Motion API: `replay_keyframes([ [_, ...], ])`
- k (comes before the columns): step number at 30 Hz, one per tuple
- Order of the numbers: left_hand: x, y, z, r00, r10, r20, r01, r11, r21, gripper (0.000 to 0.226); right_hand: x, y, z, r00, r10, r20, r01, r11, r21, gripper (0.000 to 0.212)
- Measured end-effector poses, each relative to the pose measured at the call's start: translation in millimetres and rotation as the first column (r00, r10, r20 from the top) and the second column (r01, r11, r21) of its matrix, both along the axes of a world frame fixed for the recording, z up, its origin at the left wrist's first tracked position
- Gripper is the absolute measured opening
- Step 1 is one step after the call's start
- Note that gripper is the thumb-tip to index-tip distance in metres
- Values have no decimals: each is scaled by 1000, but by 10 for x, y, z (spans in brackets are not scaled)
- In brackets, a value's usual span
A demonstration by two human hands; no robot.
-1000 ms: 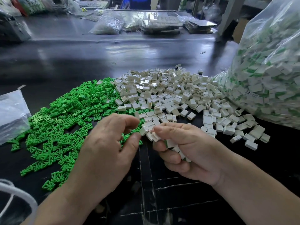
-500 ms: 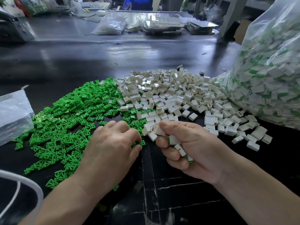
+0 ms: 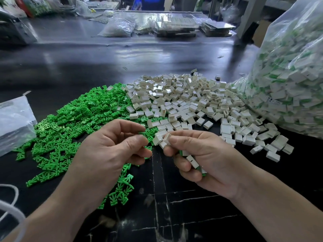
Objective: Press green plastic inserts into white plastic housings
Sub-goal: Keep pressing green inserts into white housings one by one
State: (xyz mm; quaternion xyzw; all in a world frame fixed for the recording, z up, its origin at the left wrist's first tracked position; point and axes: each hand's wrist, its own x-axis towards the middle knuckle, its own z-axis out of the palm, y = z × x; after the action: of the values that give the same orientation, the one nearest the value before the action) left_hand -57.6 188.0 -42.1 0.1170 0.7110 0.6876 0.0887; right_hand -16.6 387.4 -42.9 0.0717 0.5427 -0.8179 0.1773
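Left hand [image 3: 111, 151] pinching a green insert [image 3: 141, 133], right hand [image 3: 201, 158] pinching a white housing [image 3: 167, 137], more white pieces [image 3: 192, 161] tucked in its curled fingers, green pile [image 3: 78, 123] and white pile [image 3: 192, 102] just behind, on the dark table [image 3: 157, 206]

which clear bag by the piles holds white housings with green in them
The large clear plastic bag on the right, bulging with them; the small left bag shows none.

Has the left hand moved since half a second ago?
Yes. The left hand has lifted off the green insert pile, its fingers now clear above it.
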Motion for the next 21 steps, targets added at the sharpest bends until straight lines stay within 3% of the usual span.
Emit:
replay_keyframes([
  [5,43,-2,-4,992,55,-115,-74,983,-168,16,29,-38,20,996,38,-84,-23,983,182,14],
  [6,41,-8,-9,994,51,-95,-65,987,-149,17,36,-49,23,993,54,-109,-28,975,222,16],
  [10,38,28,6,991,-56,120,36,986,161,7,63,-71,5,974,107,-198,-33,938,345,23],
  [21,69,21,-8,988,-123,90,113,988,107,20,81,-67,-1,938,107,-331,39,914,405,17],
])
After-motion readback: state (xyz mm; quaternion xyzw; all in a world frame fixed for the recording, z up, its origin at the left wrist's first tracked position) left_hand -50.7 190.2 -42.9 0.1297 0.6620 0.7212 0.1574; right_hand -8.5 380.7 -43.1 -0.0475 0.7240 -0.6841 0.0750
